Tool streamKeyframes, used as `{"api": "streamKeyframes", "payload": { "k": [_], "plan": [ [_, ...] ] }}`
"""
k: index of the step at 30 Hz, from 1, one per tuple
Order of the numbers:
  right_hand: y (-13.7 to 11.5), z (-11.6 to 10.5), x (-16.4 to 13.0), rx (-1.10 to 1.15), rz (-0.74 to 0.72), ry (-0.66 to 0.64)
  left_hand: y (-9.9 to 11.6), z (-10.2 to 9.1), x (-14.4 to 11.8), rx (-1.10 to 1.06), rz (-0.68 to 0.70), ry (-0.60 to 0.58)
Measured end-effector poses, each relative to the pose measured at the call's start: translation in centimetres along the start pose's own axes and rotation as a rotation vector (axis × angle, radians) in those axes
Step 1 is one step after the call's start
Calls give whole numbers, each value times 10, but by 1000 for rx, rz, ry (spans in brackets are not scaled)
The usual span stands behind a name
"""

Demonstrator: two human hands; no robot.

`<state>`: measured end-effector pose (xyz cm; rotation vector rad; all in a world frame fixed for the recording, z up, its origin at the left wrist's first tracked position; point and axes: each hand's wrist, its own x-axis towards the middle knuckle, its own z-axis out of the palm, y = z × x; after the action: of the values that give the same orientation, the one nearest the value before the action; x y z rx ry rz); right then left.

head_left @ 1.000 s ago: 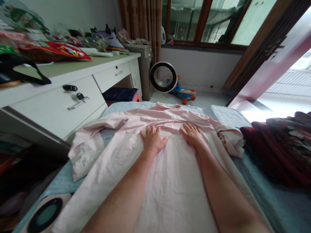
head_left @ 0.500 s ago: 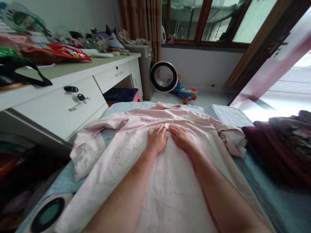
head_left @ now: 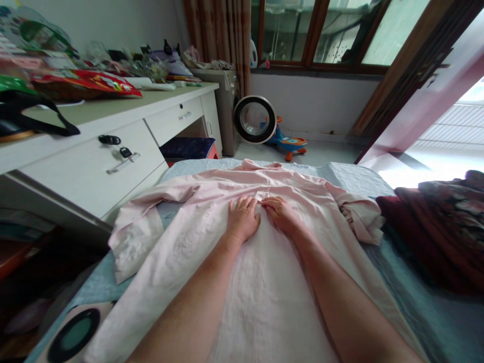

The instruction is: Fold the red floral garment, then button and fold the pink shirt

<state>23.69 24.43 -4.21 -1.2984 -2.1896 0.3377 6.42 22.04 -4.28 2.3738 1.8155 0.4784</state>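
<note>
- Pink shirt point(head_left: 264, 282): pale pink, lightly creased fabric, spread flat on a blue-grey bed cover point(head_left: 427, 302), collar end pointing away from the camera.
- It fills the middle of the bed, between a white desk point(head_left: 94, 166) on the left and a heap of dark patterned cloth point(head_left: 442, 227) on the right.
- One sleeve point(head_left: 143, 227) lies bent out toward the desk side, its cuff turned back toward the camera; the other sleeve point(head_left: 359, 214) is bunched in a loose knot of folds just beside the dark cloth.
- Left hand point(head_left: 242, 219): palm down on the shirt near its centre line, fingers extended and slightly spread, gripping nothing.
- Right hand point(head_left: 280, 216): palm down beside it, fingers flat and together, pressing rather than holding (fingertips of the two hands nearly meet).
- A small ridge of fabric sits just beyond the fingertips; whether it is a placket or a fold cannot be told.
- Hidden or cut off: the shirt's lower hem runs out of the bottom edge; both forearms cover much of its middle.
- A pale object with a dark ring point(head_left: 73, 335) at the lower left is partly under the shirt edge; what it is cannot be made out.
- Desk-top clutter point(head_left: 83, 83) is too blurred to itemise.
</note>
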Motion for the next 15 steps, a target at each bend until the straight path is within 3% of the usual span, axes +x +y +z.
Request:
{"api": "streamKeyframes", "payload": {
  "k": [5,8,15],
  "plan": [
    [11,8,2,1,37,30,-3,-2,0,81,-132,-4],
    [14,8,1,-69,92,-17,-5,-2,0,117,-191,-4],
    [6,6,1,-209,192,-129,-5,6,1,158,-212,-44]
  ]
}}
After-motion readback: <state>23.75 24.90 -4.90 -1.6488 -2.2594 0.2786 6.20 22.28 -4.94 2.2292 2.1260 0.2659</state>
